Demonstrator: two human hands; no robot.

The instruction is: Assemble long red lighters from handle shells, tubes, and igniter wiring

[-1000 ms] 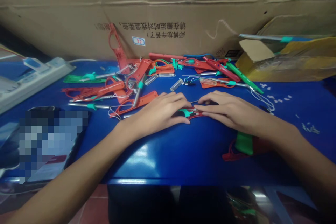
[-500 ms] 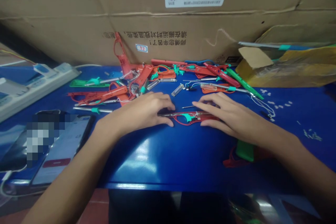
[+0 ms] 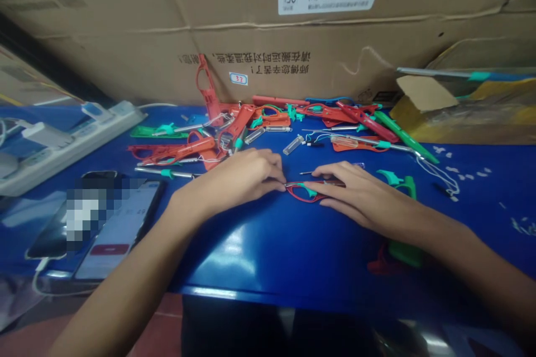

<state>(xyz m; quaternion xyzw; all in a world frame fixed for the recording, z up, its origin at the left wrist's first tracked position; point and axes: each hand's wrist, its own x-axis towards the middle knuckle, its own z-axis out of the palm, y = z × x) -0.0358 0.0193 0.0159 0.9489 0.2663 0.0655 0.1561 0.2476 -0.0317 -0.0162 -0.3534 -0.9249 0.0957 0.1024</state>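
Your left hand [image 3: 262, 178] pinches rod [image 3: 292, 183] at red handle's [image 3: 302, 199] end; right hand [image 3: 355, 192] loosely grips handle; trigger [image 3: 311, 192] in, rest hidden.

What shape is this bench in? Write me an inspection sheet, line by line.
Surface: glossy blue table, light reflected near front edge.
Work items: red casing with green trigger; slim rod just behind.
Clutter: heaped casings behind; two phones left; white scraps right.
Hands: left hand pinches the red casing's left end; right hand covers its right part.
Cables: white cable at one phone; thin white wires right.
Surroundings: large cardboard box behind; taped carton right.
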